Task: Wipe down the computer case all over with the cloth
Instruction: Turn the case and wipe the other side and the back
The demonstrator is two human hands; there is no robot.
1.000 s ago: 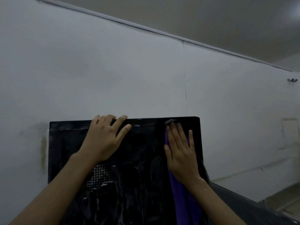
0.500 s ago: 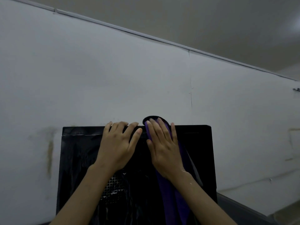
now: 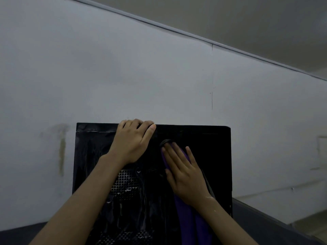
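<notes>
Both hands on the computer case (image 3: 212,156): my right hand (image 3: 185,175), fingers flat, pressing the cloth (image 3: 191,218) beneath its palm, has pulled back from the far edge where my left hand (image 3: 131,144) now curls over, so I judge wiping heads down the wet panel

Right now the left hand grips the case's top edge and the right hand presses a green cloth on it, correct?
Only the colour is wrong: the head view shows a purple cloth under the right hand. The left hand does grip the top edge of the case.
</notes>
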